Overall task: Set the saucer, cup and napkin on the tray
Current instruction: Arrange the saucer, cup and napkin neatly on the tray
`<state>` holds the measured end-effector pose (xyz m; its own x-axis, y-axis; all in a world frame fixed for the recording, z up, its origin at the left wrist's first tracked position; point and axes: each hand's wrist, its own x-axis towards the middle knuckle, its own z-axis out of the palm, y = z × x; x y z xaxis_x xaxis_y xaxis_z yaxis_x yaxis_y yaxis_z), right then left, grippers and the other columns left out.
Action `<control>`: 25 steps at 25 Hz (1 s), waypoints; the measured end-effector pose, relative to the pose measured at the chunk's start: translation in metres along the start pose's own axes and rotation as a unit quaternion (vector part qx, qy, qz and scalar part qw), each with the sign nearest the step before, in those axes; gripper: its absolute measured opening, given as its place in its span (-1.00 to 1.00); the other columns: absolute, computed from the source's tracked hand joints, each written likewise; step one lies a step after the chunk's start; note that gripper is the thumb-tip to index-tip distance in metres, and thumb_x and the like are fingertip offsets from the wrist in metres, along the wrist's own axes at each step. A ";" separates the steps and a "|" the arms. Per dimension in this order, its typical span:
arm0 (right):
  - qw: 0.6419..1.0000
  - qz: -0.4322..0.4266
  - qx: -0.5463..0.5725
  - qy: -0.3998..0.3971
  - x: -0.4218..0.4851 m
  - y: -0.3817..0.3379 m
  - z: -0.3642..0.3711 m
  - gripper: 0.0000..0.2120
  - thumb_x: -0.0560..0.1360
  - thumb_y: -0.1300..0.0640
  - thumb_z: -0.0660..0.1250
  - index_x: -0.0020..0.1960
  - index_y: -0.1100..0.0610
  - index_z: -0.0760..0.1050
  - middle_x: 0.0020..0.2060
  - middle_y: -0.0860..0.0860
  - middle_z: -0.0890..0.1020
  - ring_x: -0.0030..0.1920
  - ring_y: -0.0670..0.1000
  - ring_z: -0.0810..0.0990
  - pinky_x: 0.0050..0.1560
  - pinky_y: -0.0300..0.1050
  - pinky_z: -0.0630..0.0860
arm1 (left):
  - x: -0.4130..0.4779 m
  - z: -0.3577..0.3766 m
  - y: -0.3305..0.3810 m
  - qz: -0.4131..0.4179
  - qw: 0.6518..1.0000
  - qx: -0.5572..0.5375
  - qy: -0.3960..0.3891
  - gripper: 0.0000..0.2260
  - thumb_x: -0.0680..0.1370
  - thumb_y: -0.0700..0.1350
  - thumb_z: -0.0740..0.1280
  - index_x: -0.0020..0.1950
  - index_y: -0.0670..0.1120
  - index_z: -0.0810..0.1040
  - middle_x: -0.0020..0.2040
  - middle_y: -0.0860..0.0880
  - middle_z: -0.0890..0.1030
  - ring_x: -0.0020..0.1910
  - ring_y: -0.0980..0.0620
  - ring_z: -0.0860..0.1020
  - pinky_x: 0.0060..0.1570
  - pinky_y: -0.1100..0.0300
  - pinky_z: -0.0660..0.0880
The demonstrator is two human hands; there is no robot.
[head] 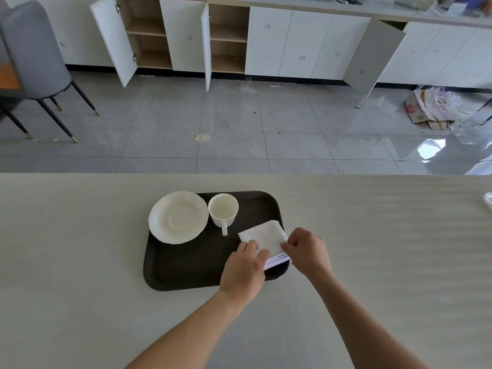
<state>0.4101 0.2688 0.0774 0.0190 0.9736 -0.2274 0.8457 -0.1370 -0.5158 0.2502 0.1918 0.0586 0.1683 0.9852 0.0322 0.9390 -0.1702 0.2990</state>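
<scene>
— Pale grey surface [80, 262] is seen under a dark rounded plastic tray [186, 265]; what is carried, left to right?

— A white scalloped china saucer [178, 217] overhanging the tray's left rim, a white handled cup [223, 211], then a soft, light folded white cloth napkin [262, 239] at the right edge.

— How is it held?

— The left hand [243, 270] is laid flat on it, grip apart; its right edge is pinched by the right hand [306, 251]. Open room is left mid-tray.

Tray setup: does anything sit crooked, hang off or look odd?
Yes. The saucer overhangs the tray's far left corner, the cup stands beside it rather than on it, and the napkin lies skewed at the right rim under both hands.
</scene>
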 end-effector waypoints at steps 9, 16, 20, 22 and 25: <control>1.000 0.000 0.015 0.017 -0.023 0.004 0.013 -0.89 0.40 0.06 0.41 -0.11 0.05 0.54 -0.27 -0.04 0.62 -0.26 0.03 0.57 -0.33 -0.18 0.41 | -0.010 0.002 -0.017 -0.027 0.999 -0.035 0.024 -0.75 0.45 -0.13 0.41 0.12 -0.07 0.60 0.01 -0.09 0.58 -0.07 -0.06 0.55 -0.22 0.12 0.59; 0.997 -0.079 -0.025 0.005 -0.028 0.011 0.022 -0.92 0.42 0.15 0.43 -0.14 0.15 0.58 -0.23 0.04 0.58 -0.23 0.12 0.55 -0.27 -0.10 0.43 | -0.007 -0.003 -0.021 -0.017 0.999 0.035 0.000 -0.78 0.36 -0.20 0.50 -0.02 -0.03 0.63 -0.07 -0.08 0.62 -0.33 0.00 0.52 -0.42 0.18 0.48; 0.997 -0.073 -0.018 0.008 -0.025 0.014 0.020 -0.85 0.40 0.15 0.45 -0.04 0.13 0.59 -0.21 0.02 0.60 -0.21 0.09 0.56 -0.24 -0.10 0.47 | -0.012 -0.002 -0.024 -0.022 0.999 0.025 0.013 -0.80 0.33 -0.28 0.49 -0.08 -0.09 0.64 -0.06 -0.10 0.62 -0.35 -0.02 0.52 -0.43 0.13 0.52; 0.997 -0.073 -0.008 0.015 -0.024 0.018 0.016 -0.74 0.38 0.11 0.50 0.04 0.09 0.58 -0.17 -0.02 0.59 -0.21 0.05 0.55 -0.25 -0.14 0.42 | -0.014 -0.001 -0.025 -0.021 0.999 0.008 0.032 -0.80 0.32 -0.29 0.49 -0.09 -0.11 0.64 -0.07 -0.11 0.62 -0.33 -0.05 0.53 -0.42 0.10 0.53; 0.990 -0.136 -0.043 -0.005 -0.025 0.019 0.017 -0.60 0.39 0.08 0.50 0.21 0.05 0.54 -0.09 -0.02 0.55 -0.14 0.05 0.54 -0.22 -0.16 0.38 | -0.011 0.000 -0.026 -0.014 0.999 0.004 0.043 -0.83 0.35 -0.27 0.48 -0.10 -0.10 0.63 -0.14 -0.10 0.58 -0.33 -0.04 0.50 -0.42 0.11 0.52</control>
<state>0.4167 0.2392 0.0597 -0.2205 0.9703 -0.0992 0.8609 0.1458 -0.4873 0.2238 0.1854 0.0505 0.1159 0.9876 0.1061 0.9455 -0.1424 0.2928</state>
